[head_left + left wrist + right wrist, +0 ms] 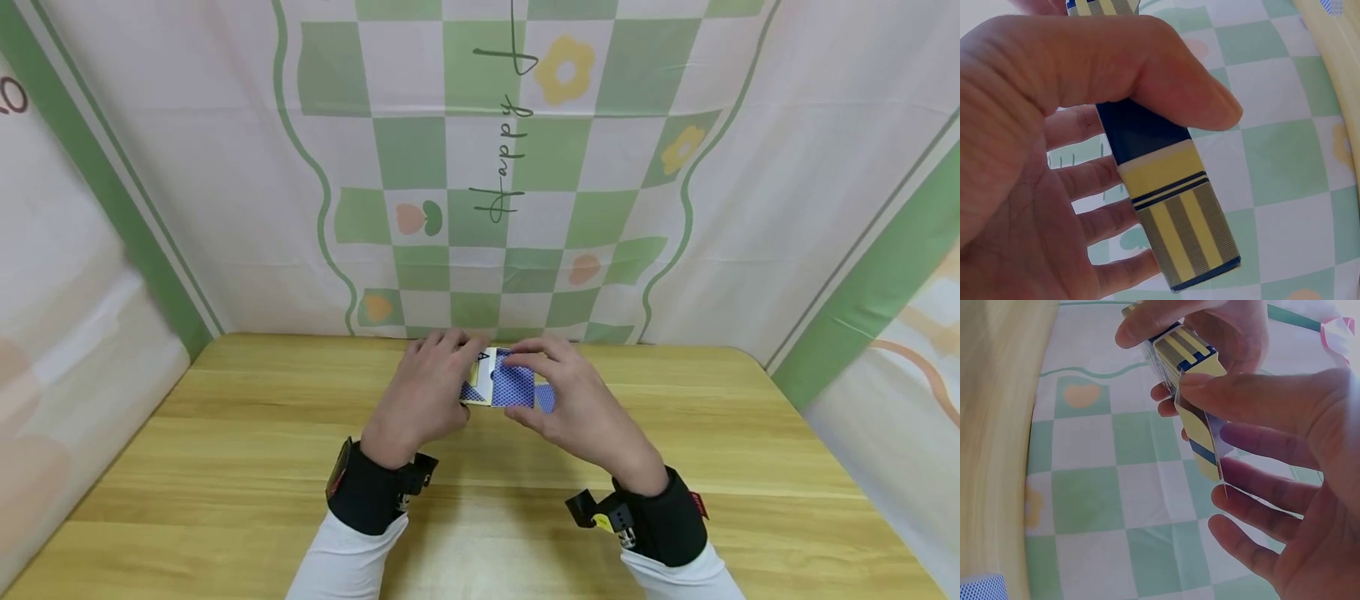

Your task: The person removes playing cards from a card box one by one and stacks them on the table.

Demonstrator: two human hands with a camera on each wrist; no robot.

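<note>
My left hand (427, 387) holds a playing card box (1175, 206) between thumb and fingers, above the table. The box's narrow side is yellow and dark blue with stripes; its face in the head view shows a letter A and a blue pattern. At the other end of the box, my right hand (573, 396) pinches an open end piece (1200, 440), yellow with a blue band, between thumb and fingers. A blue-patterned deck of cards (984, 589) lies on the table, partly behind the right hand in the head view.
The wooden table (225, 467) ends at a hanging cloth (480, 275) with green and white checks, close beyond my hands. More cloth hangs at the left and right sides. Both wrists wear black bands with small cameras.
</note>
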